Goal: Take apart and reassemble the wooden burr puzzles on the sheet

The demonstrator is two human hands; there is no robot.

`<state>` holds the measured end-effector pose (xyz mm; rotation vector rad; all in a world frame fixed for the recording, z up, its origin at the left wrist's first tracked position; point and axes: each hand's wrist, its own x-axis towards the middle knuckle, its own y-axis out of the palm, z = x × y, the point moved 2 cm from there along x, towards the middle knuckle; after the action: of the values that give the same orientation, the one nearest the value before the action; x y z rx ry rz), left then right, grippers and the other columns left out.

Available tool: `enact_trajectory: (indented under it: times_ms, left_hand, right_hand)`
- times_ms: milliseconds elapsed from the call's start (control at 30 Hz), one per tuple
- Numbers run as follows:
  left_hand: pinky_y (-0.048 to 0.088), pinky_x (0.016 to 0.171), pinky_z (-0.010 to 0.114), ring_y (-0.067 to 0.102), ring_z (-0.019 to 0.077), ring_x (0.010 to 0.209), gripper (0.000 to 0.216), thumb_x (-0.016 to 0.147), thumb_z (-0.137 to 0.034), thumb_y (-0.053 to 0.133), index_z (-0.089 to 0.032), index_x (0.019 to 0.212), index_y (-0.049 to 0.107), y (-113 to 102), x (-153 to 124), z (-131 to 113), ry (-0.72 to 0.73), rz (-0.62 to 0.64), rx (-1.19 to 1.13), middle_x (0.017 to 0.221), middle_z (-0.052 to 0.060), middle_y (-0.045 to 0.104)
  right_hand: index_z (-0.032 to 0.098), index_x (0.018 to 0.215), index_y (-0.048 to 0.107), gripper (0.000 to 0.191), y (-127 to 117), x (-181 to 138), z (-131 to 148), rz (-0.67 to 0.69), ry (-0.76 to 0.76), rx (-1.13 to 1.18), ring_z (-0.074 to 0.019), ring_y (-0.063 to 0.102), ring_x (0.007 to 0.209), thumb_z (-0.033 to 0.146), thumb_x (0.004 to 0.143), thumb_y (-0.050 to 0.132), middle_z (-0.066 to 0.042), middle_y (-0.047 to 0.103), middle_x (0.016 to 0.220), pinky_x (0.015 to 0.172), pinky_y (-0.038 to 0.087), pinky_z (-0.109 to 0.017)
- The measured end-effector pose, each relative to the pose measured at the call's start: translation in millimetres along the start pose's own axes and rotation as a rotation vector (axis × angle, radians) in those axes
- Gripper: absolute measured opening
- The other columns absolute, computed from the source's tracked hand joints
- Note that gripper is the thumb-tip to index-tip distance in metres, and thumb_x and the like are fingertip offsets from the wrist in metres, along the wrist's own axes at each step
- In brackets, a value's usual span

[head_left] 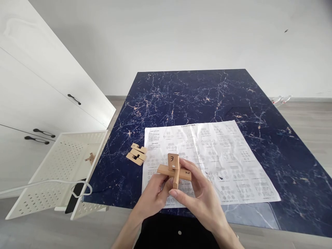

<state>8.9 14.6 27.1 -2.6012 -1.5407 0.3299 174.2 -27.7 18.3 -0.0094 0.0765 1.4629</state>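
Both my hands hold a partly interlocked wooden burr puzzle point(173, 172) above the near part of a printed paper sheet. One of its pieces stands up with a "3"-like mark, and another lies crosswise marked "2". My left hand point(155, 193) grips it from the left and below, fingers partly hidden behind the wood. On the other side my right hand point(201, 193) has its thumb at the near end of one piece and its fingers behind the crosswise piece. Left of the sheet, several loose notched wooden pieces point(137, 154) lie close together on the table.
The creased instruction sheet point(212, 152) with small diagrams lies on the blue marble-patterned table point(181, 97). At the left stands a white perforated basket point(52, 173) with a small wooden puzzle point(90, 158) in it and a white cable point(52, 181) across it. White cabinets point(46, 76) rise behind.
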Motion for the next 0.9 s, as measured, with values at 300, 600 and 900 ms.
enact_trajectory:
  times_ms: [300,600,900]
  left_hand:
    - [0.058,0.101,0.042,0.07,0.0291,0.106,0.036,0.114,-0.045,0.047,-0.02,0.122,0.072,-0.9,1.7,-2.0,-0.006,0.137,0.055,0.114,0.011,0.076]
    - [0.057,0.087,0.039,0.063,0.0226,0.081,0.038,0.112,-0.044,0.047,-0.02,0.088,0.065,-0.3,2.6,4.0,0.045,0.199,0.058,0.088,0.006,0.068]
    - [0.047,0.07,0.032,0.061,0.0196,0.076,0.032,0.112,-0.041,0.047,-0.019,0.092,0.06,-2.1,3.1,5.0,0.042,0.195,0.022,0.086,0.005,0.069]
  right_hand:
    - [0.036,0.149,0.068,0.071,-0.3,8.5,-9.9,0.093,0.155,0.244,-0.0364,0.06,0.15,0.039,0.084,0.097,-0.006,0.067,0.158,0.124,0.053,-0.055]
    - [0.036,0.153,0.061,0.093,1.4,3.6,-14.7,0.031,0.164,0.205,-0.0379,0.061,0.148,0.04,0.071,0.105,-0.009,0.068,0.155,0.123,0.054,-0.055]
    - [0.034,0.15,0.057,0.085,15.3,-2.8,-8.6,-0.107,0.042,0.251,-0.0381,0.066,0.142,0.042,0.078,0.1,-0.013,0.064,0.157,0.117,0.058,-0.056]
